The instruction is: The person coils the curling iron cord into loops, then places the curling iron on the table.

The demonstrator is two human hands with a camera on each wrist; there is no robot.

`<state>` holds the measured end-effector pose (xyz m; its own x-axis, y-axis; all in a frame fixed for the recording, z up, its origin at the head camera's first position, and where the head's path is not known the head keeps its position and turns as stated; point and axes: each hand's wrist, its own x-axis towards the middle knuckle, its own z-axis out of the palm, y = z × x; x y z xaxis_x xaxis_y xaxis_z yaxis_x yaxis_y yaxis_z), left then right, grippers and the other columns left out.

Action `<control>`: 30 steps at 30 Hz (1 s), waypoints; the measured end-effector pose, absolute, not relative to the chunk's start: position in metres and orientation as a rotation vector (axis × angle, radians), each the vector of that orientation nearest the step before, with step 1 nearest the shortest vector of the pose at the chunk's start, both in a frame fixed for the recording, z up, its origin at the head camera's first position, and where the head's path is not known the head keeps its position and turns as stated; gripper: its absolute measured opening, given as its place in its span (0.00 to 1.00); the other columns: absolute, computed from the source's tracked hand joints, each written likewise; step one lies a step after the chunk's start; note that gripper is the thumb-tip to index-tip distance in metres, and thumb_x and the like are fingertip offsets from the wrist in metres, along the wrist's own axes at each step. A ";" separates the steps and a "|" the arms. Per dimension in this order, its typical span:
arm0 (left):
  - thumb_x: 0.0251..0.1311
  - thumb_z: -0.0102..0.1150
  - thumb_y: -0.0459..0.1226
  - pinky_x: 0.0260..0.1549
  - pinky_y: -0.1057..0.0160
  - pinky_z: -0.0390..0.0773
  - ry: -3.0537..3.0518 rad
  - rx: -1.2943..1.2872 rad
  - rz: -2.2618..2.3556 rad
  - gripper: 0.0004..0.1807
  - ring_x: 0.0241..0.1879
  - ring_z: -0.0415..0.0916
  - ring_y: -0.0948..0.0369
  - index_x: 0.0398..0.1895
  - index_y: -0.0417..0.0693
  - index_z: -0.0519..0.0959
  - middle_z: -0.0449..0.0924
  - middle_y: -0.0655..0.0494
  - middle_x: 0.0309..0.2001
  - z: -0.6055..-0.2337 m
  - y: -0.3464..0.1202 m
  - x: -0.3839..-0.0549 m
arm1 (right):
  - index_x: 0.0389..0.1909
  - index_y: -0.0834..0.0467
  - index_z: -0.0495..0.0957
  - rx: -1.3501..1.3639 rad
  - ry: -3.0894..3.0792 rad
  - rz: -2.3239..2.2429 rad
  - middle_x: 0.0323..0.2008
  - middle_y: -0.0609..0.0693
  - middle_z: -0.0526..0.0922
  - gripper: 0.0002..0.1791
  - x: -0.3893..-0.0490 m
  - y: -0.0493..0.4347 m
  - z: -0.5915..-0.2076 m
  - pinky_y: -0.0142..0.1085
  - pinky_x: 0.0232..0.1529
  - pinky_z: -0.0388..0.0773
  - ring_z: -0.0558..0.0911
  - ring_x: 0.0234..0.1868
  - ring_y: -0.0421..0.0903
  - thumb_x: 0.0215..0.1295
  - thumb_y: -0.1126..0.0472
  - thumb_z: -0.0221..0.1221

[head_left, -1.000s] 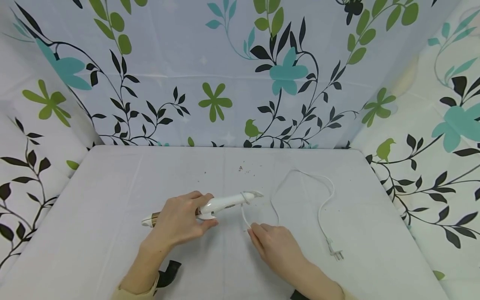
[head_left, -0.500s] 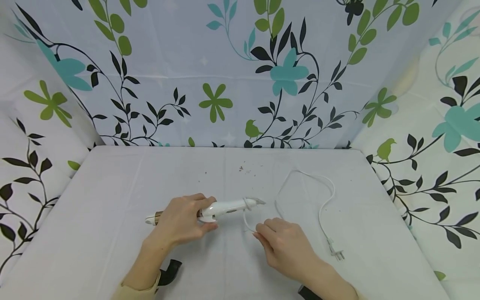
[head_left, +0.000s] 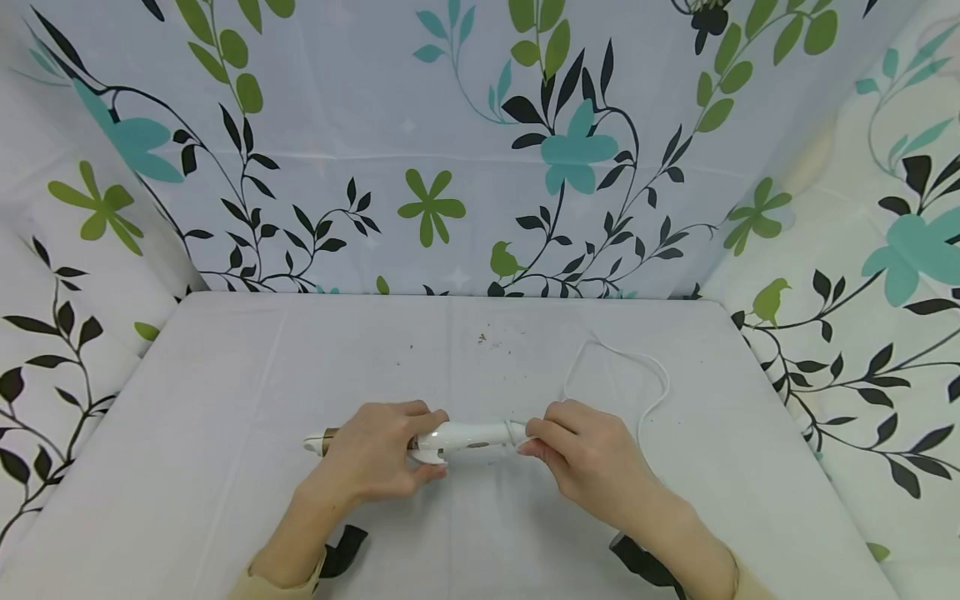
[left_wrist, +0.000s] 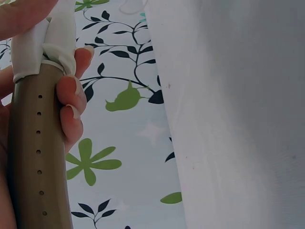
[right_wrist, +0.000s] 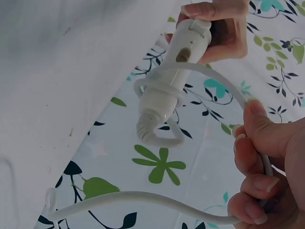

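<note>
My left hand (head_left: pixel 382 450) grips a white and gold curling iron (head_left: pixel 472 435) around its middle, holding it roughly level above the table. In the left wrist view, its gold-brown barrel (left_wrist: pixel 40 157) shows a row of small holes. My right hand (head_left: pixel 592 450) is at the handle's cord end. The right wrist view shows that hand's fingers and thumb curled round the white cord (right_wrist: pixel 167 198), with a loop of it around the white handle (right_wrist: pixel 164 90). More cord (head_left: pixel 660 367) lies on the table behind the right hand. My right forearm hides the plug.
The white table (head_left: pixel 225 358) has small brown crumbs (head_left: pixel 482 338) toward its back edge. Patterned cloth (head_left: pixel 337 83) with leaves and flowers stands behind and on both sides. Black straps (head_left: pixel 345 550) are on both wrists.
My right hand has moved up and right with the cord, reaching the handle's end. The left hand and curling iron have shifted slightly right and nearer. The plug has become hidden behind the arm.
</note>
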<state>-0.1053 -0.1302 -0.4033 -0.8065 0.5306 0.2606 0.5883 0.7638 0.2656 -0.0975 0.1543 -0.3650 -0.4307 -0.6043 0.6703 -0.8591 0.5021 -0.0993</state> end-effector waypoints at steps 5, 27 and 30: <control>0.42 0.77 0.51 0.24 0.72 0.69 -2.768 -0.970 -0.520 0.27 0.24 0.66 0.72 0.48 0.56 0.84 0.81 0.66 0.35 -0.399 -0.131 -0.101 | 0.31 0.58 0.84 1.203 -2.188 0.720 0.26 0.45 0.76 0.16 -0.110 0.158 -0.359 0.23 0.28 0.72 0.74 0.25 0.38 0.69 0.50 0.59; 0.40 0.77 0.49 0.24 0.74 0.71 -2.494 -1.161 -0.598 0.25 0.25 0.68 0.76 0.45 0.58 0.82 0.79 0.70 0.33 -0.382 -0.132 -0.087 | 0.36 0.55 0.86 1.096 -2.471 1.475 0.23 0.45 0.79 0.05 -0.135 0.163 -0.404 0.28 0.26 0.72 0.75 0.25 0.36 0.62 0.67 0.64; 0.39 0.77 0.50 0.24 0.73 0.72 -2.466 -1.153 -0.593 0.26 0.25 0.69 0.75 0.45 0.57 0.82 0.80 0.69 0.34 -0.382 -0.132 -0.087 | 0.38 0.57 0.86 1.058 -2.514 1.534 0.25 0.46 0.82 0.06 -0.131 0.161 -0.410 0.29 0.29 0.74 0.76 0.26 0.37 0.65 0.66 0.62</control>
<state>-0.0873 -0.1320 -0.3818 -0.6055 0.6356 0.4789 0.7839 0.5802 0.2211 -0.1315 0.1609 -0.4101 -0.7712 -0.5374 0.3412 -0.5494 0.2910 -0.7833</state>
